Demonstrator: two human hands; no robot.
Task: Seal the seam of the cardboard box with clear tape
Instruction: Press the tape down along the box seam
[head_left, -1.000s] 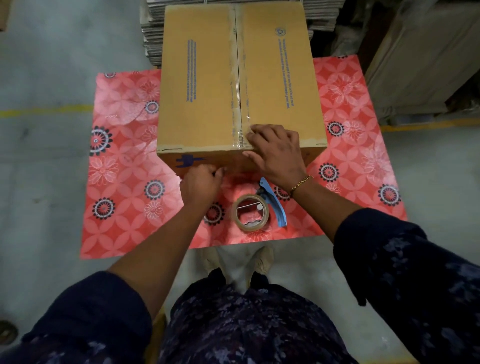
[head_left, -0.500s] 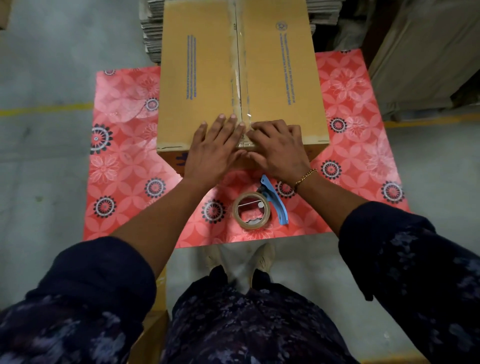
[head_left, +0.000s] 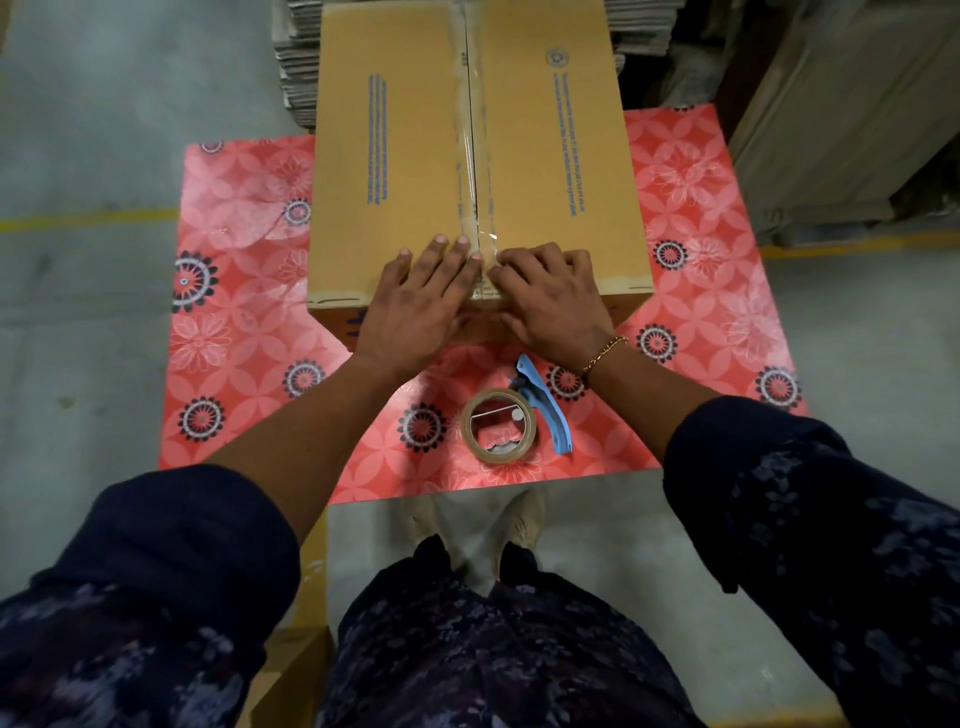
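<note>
A brown cardboard box (head_left: 395, 171) with blue print stands on a red flowered table (head_left: 234, 322). A strip of clear tape (head_left: 470, 156) runs along its centre seam toward me. My left hand (head_left: 421, 306) lies flat, fingers spread, on the near end of the box just left of the seam. My right hand (head_left: 553, 299) presses down on the right side of the seam, fingers curled over the near edge. The two hands touch at the seam. A roll of clear tape (head_left: 498, 425) with a blue cutter (head_left: 543, 405) rests on the table below my hands.
Stacks of flattened cardboard (head_left: 296, 67) rise behind the box. Large cardboard sheets (head_left: 841, 119) lean at the right. The grey floor carries a yellow line (head_left: 88, 218). Another brown box (head_left: 291, 670) sits by my left leg, and my feet (head_left: 478, 525) stand at the table's near edge.
My left hand rose from the box's front face onto the top beside the seam and now lies flat. My right hand stayed pressing at the near end of the seam.
</note>
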